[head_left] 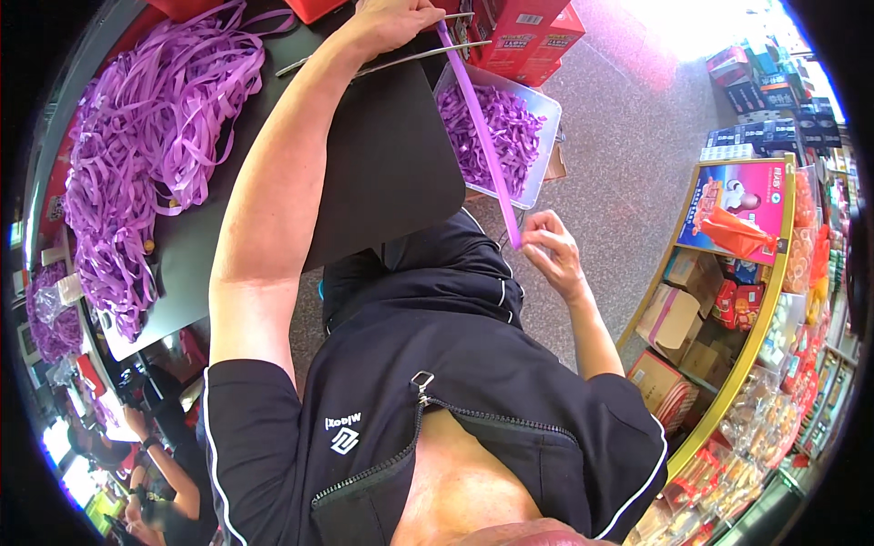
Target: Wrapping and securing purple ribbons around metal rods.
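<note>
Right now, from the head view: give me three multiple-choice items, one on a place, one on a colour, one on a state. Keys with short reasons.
1. Where do the cut purple pieces lie?
A. in the metal tray
B. on the floor
C. on the shelf

2. What colour is the strip between the hands?
A. red
B. purple
C. green

3. How is the strip held?
A. loose on the table
B. coiled in one hand
C. stretched between both hands

Answers:
1 A: the pieces fill the metal tray by the table edge.
2 B: the strip is purple, like the heap of strips on the table.
3 C: the left hand grips its top end, and the right hand pinches its lower end.
</note>
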Motion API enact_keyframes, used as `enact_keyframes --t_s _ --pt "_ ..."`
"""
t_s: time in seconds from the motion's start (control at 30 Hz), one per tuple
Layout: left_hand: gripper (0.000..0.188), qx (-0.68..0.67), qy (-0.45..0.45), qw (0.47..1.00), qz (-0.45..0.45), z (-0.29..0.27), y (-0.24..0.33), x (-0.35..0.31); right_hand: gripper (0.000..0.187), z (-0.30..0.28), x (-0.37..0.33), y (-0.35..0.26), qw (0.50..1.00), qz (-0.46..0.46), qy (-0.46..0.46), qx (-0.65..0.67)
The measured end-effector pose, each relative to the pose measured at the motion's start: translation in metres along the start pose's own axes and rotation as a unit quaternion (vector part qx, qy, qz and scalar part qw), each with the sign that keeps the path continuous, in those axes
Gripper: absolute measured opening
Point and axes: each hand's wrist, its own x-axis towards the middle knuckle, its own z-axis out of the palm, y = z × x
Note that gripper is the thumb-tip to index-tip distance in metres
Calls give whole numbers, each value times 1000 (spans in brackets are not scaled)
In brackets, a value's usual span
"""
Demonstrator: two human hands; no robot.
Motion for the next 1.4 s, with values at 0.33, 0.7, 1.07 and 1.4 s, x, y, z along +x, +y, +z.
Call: enact_keyframes --t_s 0.33,0.7,1.07,1.4 --pt "29 12 33 999 -29 9 -5 3 24 -32 41 -113 976 -201 -12 80" --pt "34 64 22 996 -65 9 -3 2 22 -45 154 -175 934 -311 50 171" --pt "32 -10 17 998 -53 3 -2 -2 11 -79 380 -160 866 -163 -104 462" --pt "37 5 42 996 -77 9 -2 1 18 -124 252 -165 869 -135 -110 463"
